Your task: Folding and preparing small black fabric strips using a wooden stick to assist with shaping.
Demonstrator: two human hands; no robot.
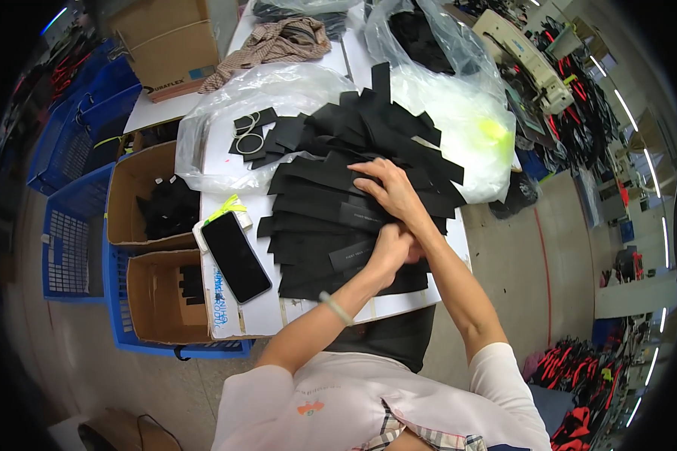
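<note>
Resting our right hand (390, 189) on the black strips (301, 203), we have its fingers loosely bent and spread apart from the thumb. Our left hand (391, 251) is curled beside our right wrist, nearer the front edge; its fingertips are hidden, so we cannot tell whether it grips anything. The strips lie fanned in overlapping layers from the worktop's (257, 319) middle toward its front edge. A phone (237, 257) lies near the front left corner.

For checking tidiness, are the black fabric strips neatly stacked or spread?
Spread: the black fabric strips fan out, overlapping, across the white table.
</note>
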